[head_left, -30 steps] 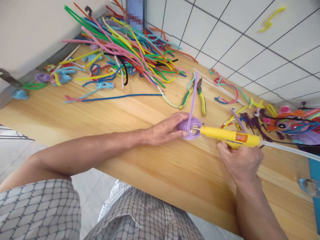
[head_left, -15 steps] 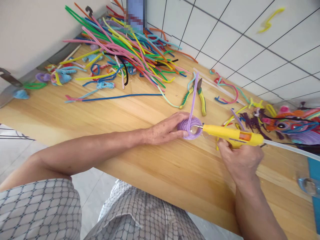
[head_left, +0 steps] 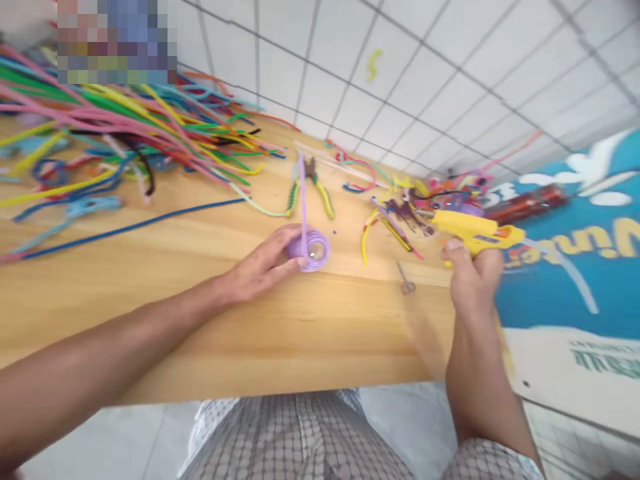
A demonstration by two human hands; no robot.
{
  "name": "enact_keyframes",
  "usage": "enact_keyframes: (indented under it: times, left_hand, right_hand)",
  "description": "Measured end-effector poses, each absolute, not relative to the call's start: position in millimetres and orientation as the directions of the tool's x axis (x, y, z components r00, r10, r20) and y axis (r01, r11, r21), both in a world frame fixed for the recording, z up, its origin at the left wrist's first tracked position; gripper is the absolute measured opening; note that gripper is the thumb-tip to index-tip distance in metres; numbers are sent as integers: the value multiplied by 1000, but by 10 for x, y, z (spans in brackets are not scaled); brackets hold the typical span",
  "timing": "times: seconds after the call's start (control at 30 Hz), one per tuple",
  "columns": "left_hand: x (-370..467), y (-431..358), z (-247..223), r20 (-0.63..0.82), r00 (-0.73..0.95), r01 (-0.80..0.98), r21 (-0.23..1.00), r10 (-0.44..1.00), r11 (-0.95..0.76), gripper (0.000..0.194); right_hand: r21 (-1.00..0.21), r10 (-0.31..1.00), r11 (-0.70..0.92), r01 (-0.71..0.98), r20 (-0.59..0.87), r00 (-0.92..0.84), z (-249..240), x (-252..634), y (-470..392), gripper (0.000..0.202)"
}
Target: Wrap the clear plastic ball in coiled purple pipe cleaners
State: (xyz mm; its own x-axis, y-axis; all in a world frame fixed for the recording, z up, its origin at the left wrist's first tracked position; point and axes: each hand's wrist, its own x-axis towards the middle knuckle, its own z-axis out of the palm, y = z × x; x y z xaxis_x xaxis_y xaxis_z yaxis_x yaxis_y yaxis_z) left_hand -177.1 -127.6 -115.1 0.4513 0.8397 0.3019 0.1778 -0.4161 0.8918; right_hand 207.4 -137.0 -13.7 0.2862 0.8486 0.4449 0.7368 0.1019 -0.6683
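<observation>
A coiled purple ring of pipe cleaner (head_left: 320,251) rests on the wooden table, one straight purple end sticking up and away from it. My left hand (head_left: 267,265) grips its left side between thumb and fingers. At the right, my right hand (head_left: 473,270) is wrapped round a yellow glue gun (head_left: 463,229), whose nozzle points left, away from the coil. A clear glue stick (head_left: 575,277) trails from the gun's back. Pliers with green and yellow handles (head_left: 325,199) lie open beyond the coil.
A heap of colourful pipe cleaners (head_left: 130,123) covers the back left. Small scissors (head_left: 406,283) lie right of the coil. Yellow and dark scraps (head_left: 395,220) sit near the gun. A blue printed sheet (head_left: 550,293) is at the right, a tiled wall (head_left: 330,73) behind.
The glue gun has moved off the coil to the right in my right hand. My left hand still holds the coil. The view has swung right, showing scissors and more of the blue sheet.
</observation>
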Motion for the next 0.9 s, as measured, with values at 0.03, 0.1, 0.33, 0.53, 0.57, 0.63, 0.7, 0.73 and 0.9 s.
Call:
enact_keyframes:
  times: [0.03, 0.1, 0.33, 0.53, 0.57, 0.63, 0.7, 0.73, 0.9]
  left_hand:
    - [-1778, -1276, -1142, 298, 455, 177, 894, 839, -413, 61]
    - [-1784, -1276, -1120, 289, 464, 177, 896, 837, -407, 60]
    - [-1780, -1291, -1105, 239, 464, 200, 910, 853, -363, 62]
    - [-1776, -1312, -1078, 212, 466, 222, 911, 859, -346, 59]
    - [-1767, -1316, -1069, 220, 472, 215, 910, 854, -354, 60]
    - [-1753, -1303, -1068, 246, 494, 198, 902, 834, -384, 63]
    - [-1751, -1270, -1089, 288, 498, 168, 893, 818, -417, 64]
    - [-1753, -1254, -1102, 314, 498, 151, 886, 808, -438, 64]
    - [-1748, -1223, -1135, 358, 526, 97, 876, 771, -473, 62]
  right_hand:
    - [-646, 831, 8, 763, 428, 354, -179, 2277, -1411, 30]
    - [-556, 794, -206, 806, 386, 469, -304, 2675, -1507, 34]
    - [-403, 690, -524, 750, 315, 651, -842, 3344, -1546, 47]
    - [-328, 755, -484, 811, 312, 577, -834, 3253, -1874, 41]
    - [-275, 770, -437, 856, 377, 514, -782, 3187, -1947, 40]
    - [-289, 796, -268, 919, 470, 380, -649, 2984, -2005, 36]
    - [-463, 887, -103, 880, 357, 291, -500, 2646, -1913, 33]
    - [-560, 929, -49, 827, 279, 244, -432, 2422, -1816, 36]
    - [-811, 977, 185, 556, 89, -195, -315, 1128, -1144, 44]
